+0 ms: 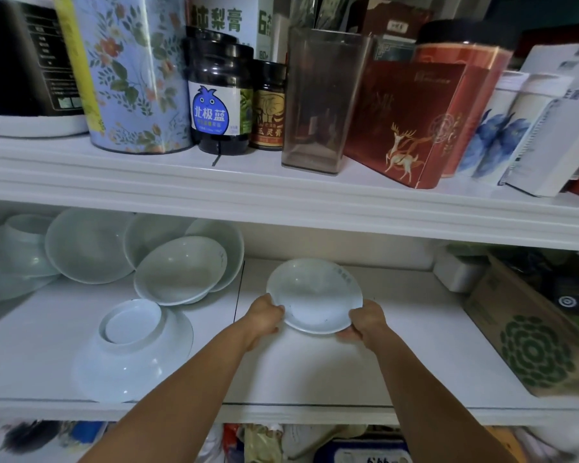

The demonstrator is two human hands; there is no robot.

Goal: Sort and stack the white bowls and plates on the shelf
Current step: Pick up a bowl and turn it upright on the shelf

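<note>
My left grip [264,315] and right grip [365,320] each clasp one side of the white plate [315,295], thumbs over its near rim. They hold it tilted over the middle shelf [415,355], right of centre. I cannot tell whether its far edge touches down. Bare shelf runs right to a cardboard box [528,329]. Near left, an upturned bowl [131,349] sits by the front edge. Far left, leaning bowls [181,272] nest, smaller inside larger.
</note>
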